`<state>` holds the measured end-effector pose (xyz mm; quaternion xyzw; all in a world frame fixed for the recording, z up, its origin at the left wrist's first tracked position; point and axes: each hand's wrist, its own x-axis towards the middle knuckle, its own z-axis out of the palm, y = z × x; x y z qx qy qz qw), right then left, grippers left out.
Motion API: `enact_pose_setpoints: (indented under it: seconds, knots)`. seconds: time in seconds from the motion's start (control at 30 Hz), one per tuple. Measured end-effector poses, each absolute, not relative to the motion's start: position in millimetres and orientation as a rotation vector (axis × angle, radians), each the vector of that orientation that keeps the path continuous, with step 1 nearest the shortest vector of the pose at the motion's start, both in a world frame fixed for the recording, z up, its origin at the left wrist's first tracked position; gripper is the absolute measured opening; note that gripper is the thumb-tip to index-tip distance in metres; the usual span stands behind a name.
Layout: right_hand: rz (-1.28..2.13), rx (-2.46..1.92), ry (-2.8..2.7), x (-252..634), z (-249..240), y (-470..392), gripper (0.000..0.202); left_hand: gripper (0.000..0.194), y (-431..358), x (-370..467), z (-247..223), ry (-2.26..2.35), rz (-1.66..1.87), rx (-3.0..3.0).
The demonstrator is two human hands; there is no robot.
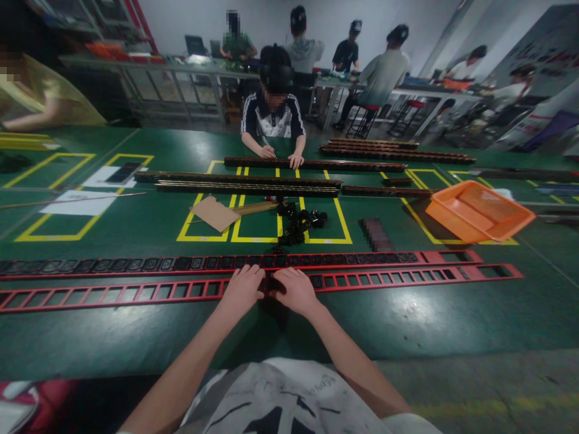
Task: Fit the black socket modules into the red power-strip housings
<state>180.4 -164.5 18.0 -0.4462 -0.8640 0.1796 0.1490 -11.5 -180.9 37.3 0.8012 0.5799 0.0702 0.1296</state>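
Two long red rails lie side by side across the green table. The near red rail [172, 291] has mostly open square cutouts, with a black socket [316, 281] seated just right of my hands. Black sockets fill most cutouts of the far red rail [434, 257]. My left hand [244, 286] rests over the near rail with its fingers curled. Close beside it, my right hand [294, 289] is curled at the same spot. Between the two hands both sets of fingers close on a small black socket [270, 283], largely hidden by them.
Loose black parts [296, 223] are piled beyond the rails, beside a cardboard piece [215, 213]. An orange bin [479, 211] stands at right. Long dark strips [248, 184] lie farther back, where a co-worker [274, 114] holds a pen over one.
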Motion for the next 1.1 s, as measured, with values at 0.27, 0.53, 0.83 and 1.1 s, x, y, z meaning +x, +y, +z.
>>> enact_pose_setpoints:
  seconds: [0.27,0.53,0.83,1.1]
  knots:
    - [0.493,-1.292,-2.476,179.3,15.9,-163.9,0.034,0.022,-183.6,-3.0,37.0,1.738,0.182,2.374]
    - [0.479,-1.285,-2.486,179.8,15.9,-164.4,0.036,0.028,-178.5,-17.9,29.6,1.688,0.306,2.239]
    - [0.46,-1.282,-2.462,179.0,13.2,-165.9,0.037,0.03,-192.6,-35.0,4.0,1.533,0.605,2.205]
    - [0.446,-1.287,-2.47,178.1,12.3,-166.1,0.038,0.025,-191.7,-34.5,-2.8,1.534,0.666,2.177]
